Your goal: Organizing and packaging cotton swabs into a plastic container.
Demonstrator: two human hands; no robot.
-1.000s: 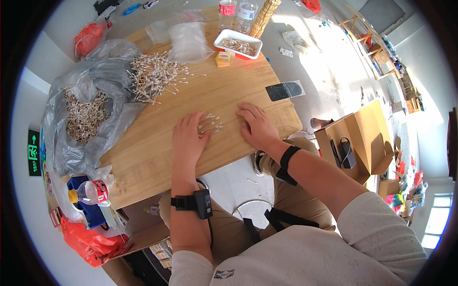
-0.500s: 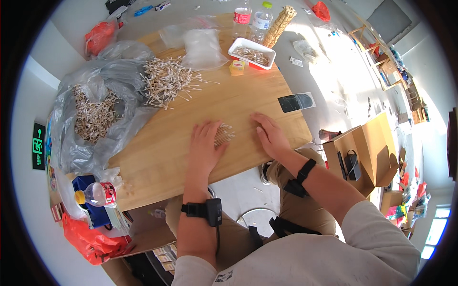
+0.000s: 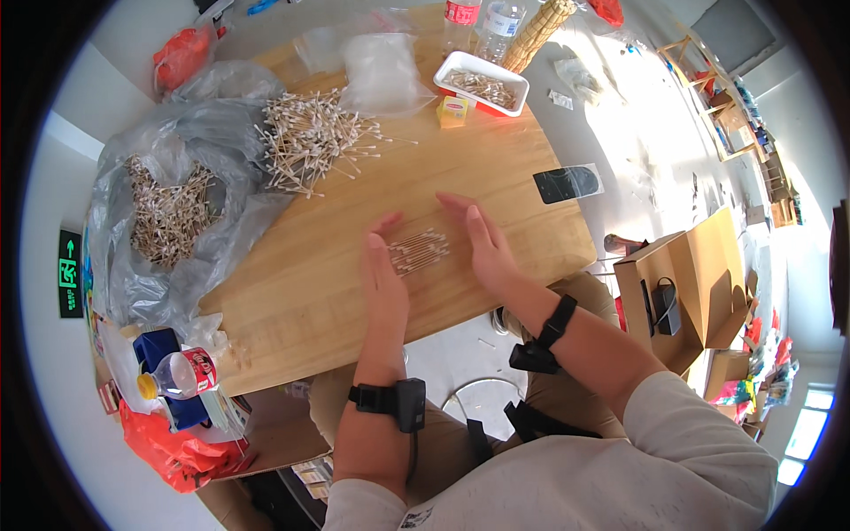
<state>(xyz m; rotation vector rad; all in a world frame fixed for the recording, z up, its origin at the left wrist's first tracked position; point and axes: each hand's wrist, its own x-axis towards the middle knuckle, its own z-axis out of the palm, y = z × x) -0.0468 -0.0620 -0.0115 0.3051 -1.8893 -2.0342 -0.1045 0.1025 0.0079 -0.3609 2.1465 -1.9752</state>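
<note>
1. The wooden desk (image 3: 496, 168) carries everything.
2. A grey plastic bag (image 3: 168, 221) of swabs sprawls over its left edge.
3. A loose heap of cotton swabs (image 3: 310, 142) lies near the far left corner.
4. The left hand (image 3: 382, 270) and right hand (image 3: 482, 243) stand flat-open on edge, gripping nothing.
5. Between them, near the desk's near edge, lies a small bundle of swabs (image 3: 421, 250).

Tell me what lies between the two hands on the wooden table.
In the head view, a small bundle of cotton swabs lies on the wooden table, between the left hand and the right hand, which flank it edge-on.
</note>
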